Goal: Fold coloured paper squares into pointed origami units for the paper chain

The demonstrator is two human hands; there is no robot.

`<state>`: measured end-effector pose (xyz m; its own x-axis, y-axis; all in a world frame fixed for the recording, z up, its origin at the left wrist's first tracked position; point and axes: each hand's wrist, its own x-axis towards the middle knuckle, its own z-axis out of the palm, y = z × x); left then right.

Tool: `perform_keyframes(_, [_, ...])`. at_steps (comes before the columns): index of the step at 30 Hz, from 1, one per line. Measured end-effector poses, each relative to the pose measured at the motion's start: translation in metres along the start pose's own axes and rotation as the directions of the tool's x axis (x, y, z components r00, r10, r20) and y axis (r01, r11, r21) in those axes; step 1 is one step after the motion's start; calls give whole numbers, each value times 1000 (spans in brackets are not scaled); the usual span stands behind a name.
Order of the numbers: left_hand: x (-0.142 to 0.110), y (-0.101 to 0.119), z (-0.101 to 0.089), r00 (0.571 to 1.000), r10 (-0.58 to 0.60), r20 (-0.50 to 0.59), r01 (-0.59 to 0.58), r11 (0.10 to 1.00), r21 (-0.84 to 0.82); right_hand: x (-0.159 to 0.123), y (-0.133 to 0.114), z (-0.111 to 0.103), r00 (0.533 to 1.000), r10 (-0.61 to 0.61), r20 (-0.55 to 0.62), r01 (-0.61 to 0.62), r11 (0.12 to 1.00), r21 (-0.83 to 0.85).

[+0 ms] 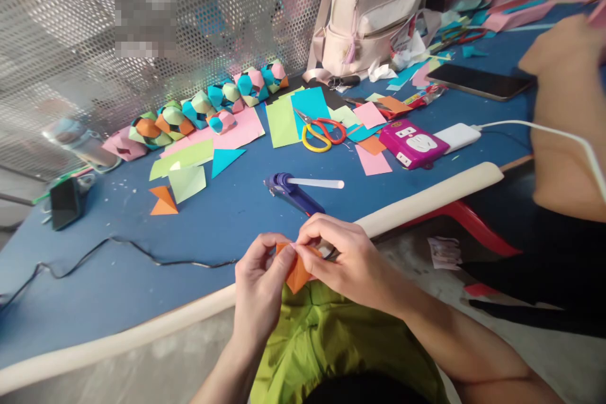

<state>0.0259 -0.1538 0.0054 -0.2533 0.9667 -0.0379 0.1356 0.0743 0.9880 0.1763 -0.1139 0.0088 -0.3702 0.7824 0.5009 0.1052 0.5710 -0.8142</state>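
Left hand (259,281) and right hand (343,259) pinch one orange paper piece (297,279) above the lap (341,341), fingertips closed on it. I count one glue gun (299,197), one glue stick (322,183) inside; one backpack (374,3), contents hidden.

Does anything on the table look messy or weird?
Nothing looks spilled. The messy bit is beside the backpack: crumpled white scraps and cut paper lie jumbled, unlike the tidier row of paper balls.

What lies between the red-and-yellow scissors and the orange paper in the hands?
In the head view, the blue glue gun, with its white stick, lies between the scissors and the orange paper.
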Motion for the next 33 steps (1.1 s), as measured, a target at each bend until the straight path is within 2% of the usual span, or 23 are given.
perform_keyframes(6, [1, -3, -2, 999, 14, 28, -13, 999, -37, 2, -5, 0, 989, 145, 38, -148, 981, 127])
perform_keyframes(10, [3, -6, -4, 999, 19, 41, -16, 997, -71, 2, -3, 2, 993, 116, 24, -118, 987, 110])
perform_keyframes(12, [3, -3, -3, 999, 31, 26, -30, 999, -38, 2, -1, 4, 998, 61, 4, -61, 996, 64])
perform_keyframes(15, [0, 2, -3, 994, 107, 15, -108, 993, 38, 0, 1, 6, 1000, 11, -5, -11, 999, 30])
perform_keyframes(21, [-5, 5, -3, 967, 253, -19, -243, 946, 215, -1, -3, 1, 994, 97, 58, -104, 986, 130])
perform_keyframes(26, [-6, 6, 0, 925, 378, -46, -344, 881, 324, 2, -3, 6, 998, -64, 18, 65, 993, -95])
perform_keyframes(29, [-2, 5, -3, 937, 347, 27, -336, 881, 334, 4, 1, 8, 983, -154, 100, 175, 949, -263])
perform_keyframes(31, [0, 4, -7, 945, 323, 58, -323, 884, 337, 5, 2, 7, 968, -183, 171, 224, 937, -268])
perform_keyframes(33, [2, 3, -9, 937, 350, 1, -331, 886, 324, 4, 2, 7, 974, -167, 153, 194, 963, -187])
